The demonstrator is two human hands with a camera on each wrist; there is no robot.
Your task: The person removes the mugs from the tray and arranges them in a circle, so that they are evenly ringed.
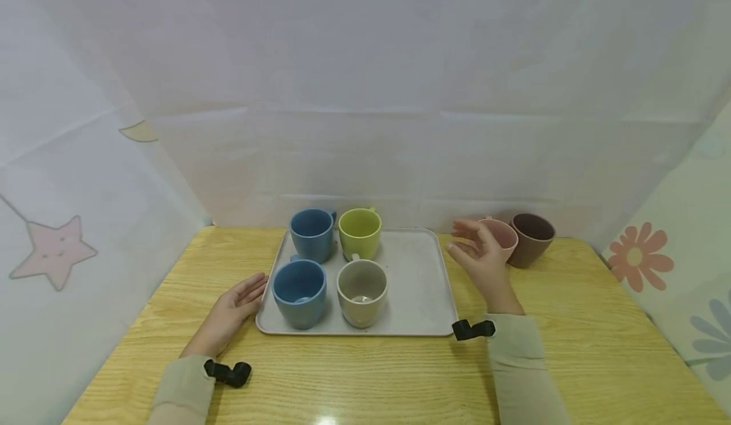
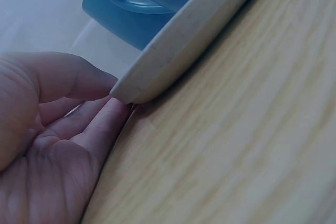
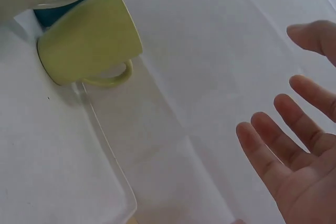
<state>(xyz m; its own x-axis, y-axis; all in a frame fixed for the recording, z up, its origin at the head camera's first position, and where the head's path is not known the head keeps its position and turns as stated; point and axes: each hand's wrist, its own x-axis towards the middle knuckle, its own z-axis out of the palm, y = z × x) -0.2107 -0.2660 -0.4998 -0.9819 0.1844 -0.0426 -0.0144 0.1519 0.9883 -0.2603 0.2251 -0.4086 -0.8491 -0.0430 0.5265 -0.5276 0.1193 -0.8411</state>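
My left hand (image 1: 231, 311) rests at the left edge of a pale tray (image 1: 422, 285). In the left wrist view its thumb (image 2: 79, 77) and fingertips touch the tray's rim. On the tray stand a blue mug (image 1: 313, 244) and a lime-green mug (image 1: 360, 244) at the back, with another blue mug (image 1: 299, 307) and a beige mug (image 1: 361, 307) in front. My right hand (image 1: 482, 260) hovers beyond the tray's right side with spread fingers, holding nothing. It partly hides a pink mug (image 1: 505, 235), which stands against a mauve-brown mug (image 1: 531, 241).
The wooden table (image 1: 354, 380) carries the tray and the mugs to its right. A white cloth (image 1: 365, 127) hangs right behind them. Printed side cloths, one with a star (image 1: 54, 250) and one with a flower (image 1: 635, 257), flank the table.
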